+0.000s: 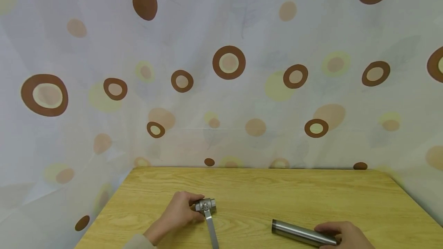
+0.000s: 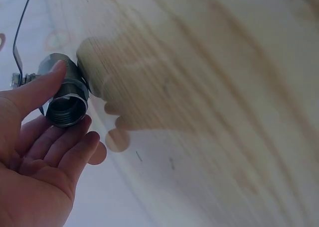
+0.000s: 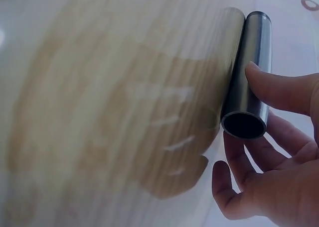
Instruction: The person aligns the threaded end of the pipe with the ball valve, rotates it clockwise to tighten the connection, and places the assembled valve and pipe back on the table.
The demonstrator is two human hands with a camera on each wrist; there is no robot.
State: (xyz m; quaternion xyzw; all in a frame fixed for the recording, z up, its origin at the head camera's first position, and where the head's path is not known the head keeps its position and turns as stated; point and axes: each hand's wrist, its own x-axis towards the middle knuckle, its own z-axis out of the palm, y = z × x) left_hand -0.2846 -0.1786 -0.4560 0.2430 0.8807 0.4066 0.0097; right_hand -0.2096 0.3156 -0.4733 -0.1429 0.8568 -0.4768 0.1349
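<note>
A metal ball valve [image 1: 205, 205] with a long lever handle lies on the wooden table, its lever pointing toward the near edge. My left hand [image 1: 180, 211] grips the valve body from the left, thumb on one side and fingers on the other. In the left wrist view the threaded opening of the ball valve [image 2: 67, 110] faces the camera. To the right, a steel pipe [image 1: 301, 233] with a dark end band lies on the table. My right hand [image 1: 349, 235] holds its near end between thumb and fingers. The hollow end of the pipe [image 3: 244, 125] shows in the right wrist view.
The wood-grain table [image 1: 256, 191] is glossy and mirrors the hands and parts in the wrist views. A white curtain [image 1: 256, 99] with brown and yellow circles hangs behind the table and along both sides.
</note>
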